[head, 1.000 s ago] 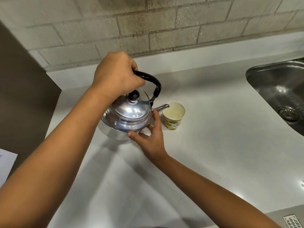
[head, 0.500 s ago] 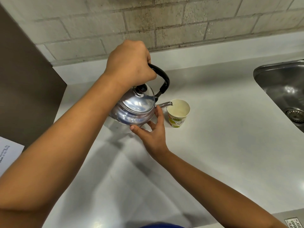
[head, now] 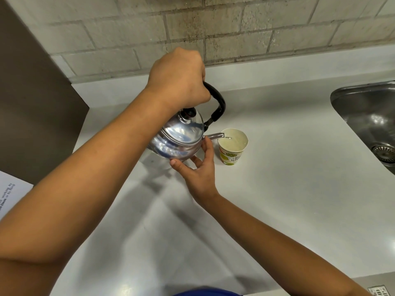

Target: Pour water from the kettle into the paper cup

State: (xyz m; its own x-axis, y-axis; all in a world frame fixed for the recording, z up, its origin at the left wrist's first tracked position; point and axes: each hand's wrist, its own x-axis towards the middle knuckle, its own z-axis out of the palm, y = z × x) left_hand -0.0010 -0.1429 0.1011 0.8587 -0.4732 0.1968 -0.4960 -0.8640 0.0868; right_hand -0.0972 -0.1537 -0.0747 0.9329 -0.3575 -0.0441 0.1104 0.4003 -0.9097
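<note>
1. Since the earlier frame the kettle [head: 178, 138] is lifted higher and tipped more to the right, and its spout [head: 214, 136] now reaches over the rim of the cup [head: 233, 146]; a thin stream of water falls from the spout tip.
2. Left hand [head: 177, 82] is closed around the black handle [head: 217, 103] and carries the kettle in the air.
3. Right hand [head: 198, 169] has its fingers [head: 206, 147] spread open, touching the lower side of the kettle body just below the spout, to steady it.
4. The cup stands upright on the desk [head: 288, 189], just right of the kettle; how much water it holds I cannot tell.
5. I judge that the pouring step has only begun. The next move calls for holding the tilt steady, keeping the spout above the cup opening, and then levelling the kettle before the cup is full. The paper cup is light, so a bump could push it over.
6. The desk is pale grey and smooth. A steel sink [head: 367, 120] is at the far right, a brick wall [head: 256, 28] behind, a dark panel [head: 32, 103] at left.
</note>
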